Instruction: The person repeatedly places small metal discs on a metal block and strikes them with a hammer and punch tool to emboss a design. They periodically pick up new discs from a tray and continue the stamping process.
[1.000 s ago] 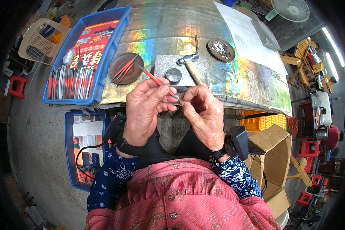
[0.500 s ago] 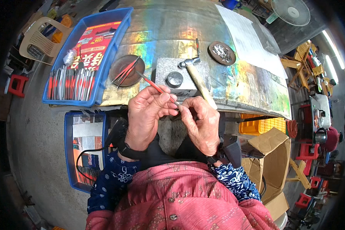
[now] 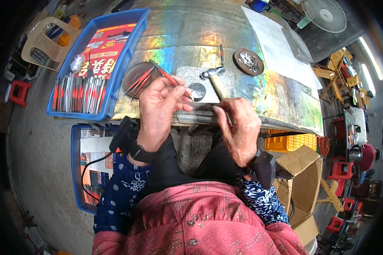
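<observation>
Left hand (image 3: pixel 159 108) raised over the near edge of the table (image 3: pixel 285 100), fingers curled, pinching a thin red-handled tool (image 3: pixel 171 79) between thumb and fingertips; red handle slanting up and to the left, metal end pointing toward the right hand. Right hand (image 3: pixel 239 127) palm down at the table edge, fingers bent and pressed together on a small dark metal piece (image 3: pixel 202 109) lying between both hands; cannot tell exactly how tightly gripped.

Just behind the hands, a grey stone slab (image 3: pixel 191 76) with a small round metal ring (image 3: pixel 197 90) on it. Beside the ring, a hammer (image 3: pixel 215 78), metal head to the far side, wooden handle running toward the right hand. To the left of the slab, a round brown dish (image 3: pixel 136 78) holding more red-handled pieces. Farther right, another round dish (image 3: pixel 248 61) with small metal parts. At far left, a blue tray (image 3: pixel 127 55) with rows of red and silver tools. Below the table on the floor, a second blue tray (image 3: pixel 75 170); at right, an open cardboard box (image 3: pixel 302 170).
</observation>
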Demonstrator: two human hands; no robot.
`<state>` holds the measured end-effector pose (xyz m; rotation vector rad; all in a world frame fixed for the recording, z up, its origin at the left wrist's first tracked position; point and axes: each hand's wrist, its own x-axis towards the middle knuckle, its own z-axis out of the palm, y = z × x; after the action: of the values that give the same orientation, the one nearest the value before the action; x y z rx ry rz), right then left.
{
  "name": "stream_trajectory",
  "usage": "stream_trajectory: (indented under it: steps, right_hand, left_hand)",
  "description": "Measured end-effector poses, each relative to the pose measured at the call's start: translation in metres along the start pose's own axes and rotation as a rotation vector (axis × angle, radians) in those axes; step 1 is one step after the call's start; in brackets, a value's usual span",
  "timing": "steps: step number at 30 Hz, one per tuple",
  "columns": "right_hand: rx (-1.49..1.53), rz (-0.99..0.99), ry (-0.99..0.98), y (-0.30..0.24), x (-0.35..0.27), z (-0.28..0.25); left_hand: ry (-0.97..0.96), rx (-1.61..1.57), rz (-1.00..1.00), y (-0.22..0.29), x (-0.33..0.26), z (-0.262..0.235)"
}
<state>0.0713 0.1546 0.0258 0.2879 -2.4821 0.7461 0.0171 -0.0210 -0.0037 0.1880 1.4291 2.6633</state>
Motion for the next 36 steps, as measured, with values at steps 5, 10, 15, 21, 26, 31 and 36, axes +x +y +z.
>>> stream_trajectory:
  steps: [5, 10, 15, 21, 26, 31, 36]
  right_hand:
    - [-0.242, 0.042, -0.106, 0.016, -0.005, -0.011]
    - [-0.208, 0.167, -0.193, 0.021, -0.010, -0.007]
    - [-0.210, 0.200, -0.206, 0.022, -0.009, -0.005]
    - [-0.193, 0.204, -0.210, 0.023, -0.009, -0.004]
    - [-0.172, 0.209, -0.196, 0.023, -0.009, -0.003]
    - [-0.187, 0.170, -0.219, 0.025, -0.009, -0.004]
    - [-0.258, 0.121, -0.230, 0.027, -0.009, -0.001]
  left_hand:
    - [-0.012, 0.233, 0.141, -0.006, 0.017, 0.002]
    - [-0.024, 0.373, 0.170, -0.010, 0.022, 0.005]
    - [0.001, 0.383, 0.190, -0.012, 0.023, 0.008]
    - [0.007, 0.417, 0.201, -0.010, 0.022, 0.010]
    - [0.004, 0.438, 0.218, -0.011, 0.021, 0.010]
    - [0.012, 0.500, 0.219, -0.011, 0.019, 0.011]
    - [-0.019, 0.745, 0.386, -0.009, 0.018, 0.012]
